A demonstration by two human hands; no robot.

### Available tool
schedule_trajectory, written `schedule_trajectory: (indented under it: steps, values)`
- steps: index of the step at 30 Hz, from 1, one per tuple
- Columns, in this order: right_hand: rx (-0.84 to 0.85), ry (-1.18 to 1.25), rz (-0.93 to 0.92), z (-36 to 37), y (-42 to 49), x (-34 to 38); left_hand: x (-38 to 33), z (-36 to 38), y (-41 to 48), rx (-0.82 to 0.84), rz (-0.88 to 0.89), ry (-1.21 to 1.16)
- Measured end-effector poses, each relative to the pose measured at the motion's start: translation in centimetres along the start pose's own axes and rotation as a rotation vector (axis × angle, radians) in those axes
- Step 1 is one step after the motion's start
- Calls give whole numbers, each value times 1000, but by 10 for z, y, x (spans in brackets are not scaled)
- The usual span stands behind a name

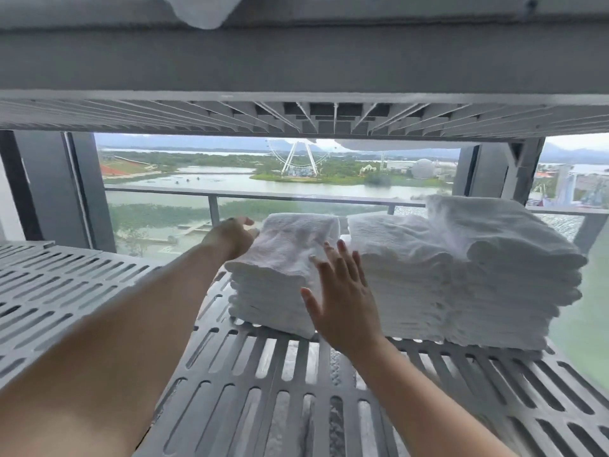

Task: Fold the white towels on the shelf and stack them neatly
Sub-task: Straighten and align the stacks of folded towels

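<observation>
A stack of folded white towels (pixel 280 268) stands on the grey slotted shelf (pixel 250 384), left of a taller, wider stack of white towels (pixel 461 278). My left hand (pixel 230 237) reaches to the far left edge of the smaller stack's top towel, fingers loosely bent against it. My right hand (pixel 342 298) lies flat with spread fingers against the right front side of the smaller stack, in the gap between the two stacks.
A second slotted shelf panel (pixel 49 285) lies to the left. The upper shelf (pixel 296 117) hangs low overhead, with white cloth (pixel 197 11) drooping over its front edge. Behind the shelf is a window with a railing (pixel 214 196).
</observation>
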State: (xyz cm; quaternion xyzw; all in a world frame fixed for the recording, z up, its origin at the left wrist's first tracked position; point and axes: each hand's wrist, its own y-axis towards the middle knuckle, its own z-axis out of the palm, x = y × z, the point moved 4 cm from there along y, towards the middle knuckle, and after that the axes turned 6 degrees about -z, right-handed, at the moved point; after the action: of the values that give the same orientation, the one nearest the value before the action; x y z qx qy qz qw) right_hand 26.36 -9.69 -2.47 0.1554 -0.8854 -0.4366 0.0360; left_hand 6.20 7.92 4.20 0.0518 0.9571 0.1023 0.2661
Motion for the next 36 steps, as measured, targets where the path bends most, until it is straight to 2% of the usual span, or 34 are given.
schedule_trajectory:
  steps: [2,5,9,11,14,16,24,29,31,32,33,34,35,36]
  values:
    - [60,-35,-28,14,18,27,15,4,6,32,-14,-109]
    - [150,-109,-55,37,38,57,26,17,12,168,-43,-337]
    - [254,-180,5,69,47,75,30,40,15,340,-206,-817]
    - [296,-201,66,81,45,73,26,53,12,459,-237,-936]
    - [367,-236,141,83,38,61,13,66,-7,741,-250,-1070]
    - [373,-269,150,76,32,54,6,72,-13,778,-251,-1134]
    - [302,-248,139,59,17,33,-10,88,-23,701,-344,-1175]
    - [233,-116,123,57,13,26,-8,88,-26,694,-372,-1156]
    - [167,-33,145,54,19,23,-10,84,-24,711,-318,-1015]
    - [142,-16,151,53,22,22,-13,79,-21,674,-281,-864]
    - [126,-21,150,54,23,22,-14,70,-14,480,-223,-619]
    - [115,-40,144,55,22,22,-17,56,-6,240,-81,-232]
    - [110,-59,137,57,20,22,-26,45,0,37,61,-117]
    - [111,-75,133,59,17,22,-38,35,-1,-67,201,-74]
